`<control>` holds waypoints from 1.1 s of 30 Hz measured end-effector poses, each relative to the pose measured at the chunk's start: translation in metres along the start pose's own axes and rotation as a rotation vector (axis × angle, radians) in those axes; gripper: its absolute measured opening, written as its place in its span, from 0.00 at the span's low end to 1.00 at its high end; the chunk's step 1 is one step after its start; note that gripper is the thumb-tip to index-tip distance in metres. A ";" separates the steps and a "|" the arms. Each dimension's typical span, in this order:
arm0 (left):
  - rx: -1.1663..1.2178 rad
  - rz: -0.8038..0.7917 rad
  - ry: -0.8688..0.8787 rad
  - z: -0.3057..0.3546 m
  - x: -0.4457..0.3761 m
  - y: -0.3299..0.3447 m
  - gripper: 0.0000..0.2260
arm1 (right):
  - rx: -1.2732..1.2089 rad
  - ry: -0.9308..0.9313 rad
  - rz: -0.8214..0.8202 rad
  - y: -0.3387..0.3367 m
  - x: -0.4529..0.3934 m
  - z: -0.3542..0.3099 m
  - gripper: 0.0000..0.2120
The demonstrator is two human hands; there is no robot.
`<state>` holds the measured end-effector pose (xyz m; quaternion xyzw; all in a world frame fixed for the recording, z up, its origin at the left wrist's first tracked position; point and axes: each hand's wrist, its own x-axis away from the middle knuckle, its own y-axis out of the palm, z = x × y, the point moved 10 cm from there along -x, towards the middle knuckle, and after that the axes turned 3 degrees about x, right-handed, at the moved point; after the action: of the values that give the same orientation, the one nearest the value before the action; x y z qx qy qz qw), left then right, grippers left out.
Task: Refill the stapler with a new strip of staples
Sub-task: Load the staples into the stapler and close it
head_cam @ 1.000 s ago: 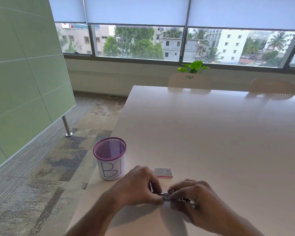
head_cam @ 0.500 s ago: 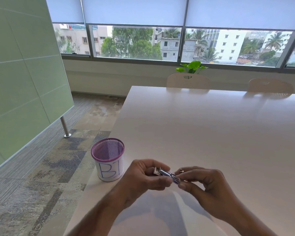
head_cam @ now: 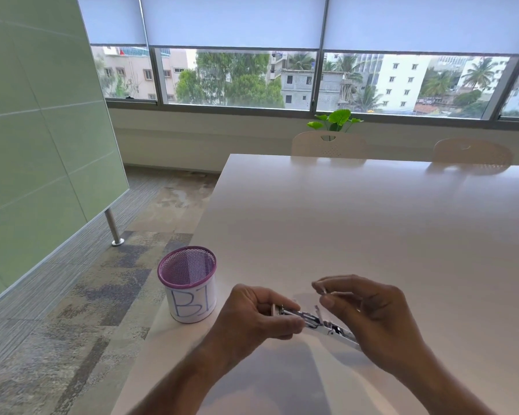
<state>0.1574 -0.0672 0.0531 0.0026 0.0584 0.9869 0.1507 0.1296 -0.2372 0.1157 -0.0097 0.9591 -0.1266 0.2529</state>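
Observation:
A small metal stapler (head_cam: 312,320) is held just above the white table (head_cam: 342,220) near its front edge, between both hands. My left hand (head_cam: 261,319) grips its left end with thumb and fingers. My right hand (head_cam: 372,319) supports its right end from behind, and its thumb and forefinger pinch a thin pale piece (head_cam: 337,293) raised above the stapler. I cannot tell whether that piece is the stapler's top arm or a staple strip. The metal channel lies exposed between the hands. The small staple box is hidden behind my hands.
A purple mesh cup (head_cam: 189,283) with a white label marked "BI" stands at the table's left edge, close to my left hand. Two pale chairs (head_cam: 328,143) (head_cam: 471,151) sit at the far side. A green partition (head_cam: 42,115) on a metal leg (head_cam: 113,229) stands on the left.
Both hands lifted the stapler off the table and drew apart. My right thumb and forefinger rose above it with the thin piece. The staple box went out of sight behind the hands.

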 end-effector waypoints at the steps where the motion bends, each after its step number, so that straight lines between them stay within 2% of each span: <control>1: 0.002 -0.005 0.001 0.000 0.001 0.002 0.08 | 0.060 -0.049 -0.038 0.005 0.001 -0.007 0.05; 5: 0.019 -0.033 0.019 0.004 0.003 0.009 0.07 | 0.229 -0.241 -0.178 0.029 0.008 -0.032 0.06; 10: 0.034 0.001 0.022 0.005 0.003 0.004 0.08 | 0.320 -0.313 -0.111 0.015 0.008 -0.042 0.03; 14: 0.060 0.019 0.031 0.007 0.001 0.002 0.08 | 0.387 -0.252 -0.073 0.000 0.004 -0.038 0.04; 23: 0.049 0.010 0.055 0.006 0.001 0.006 0.09 | 0.601 -0.221 -0.246 0.019 0.004 -0.033 0.05; 33: 0.059 0.002 0.080 0.008 0.001 0.006 0.09 | 0.565 -0.079 -0.295 0.019 0.000 -0.020 0.04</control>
<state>0.1547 -0.0711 0.0619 -0.0324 0.0934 0.9841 0.1473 0.1208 -0.2136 0.1279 -0.0830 0.8636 -0.4228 0.2616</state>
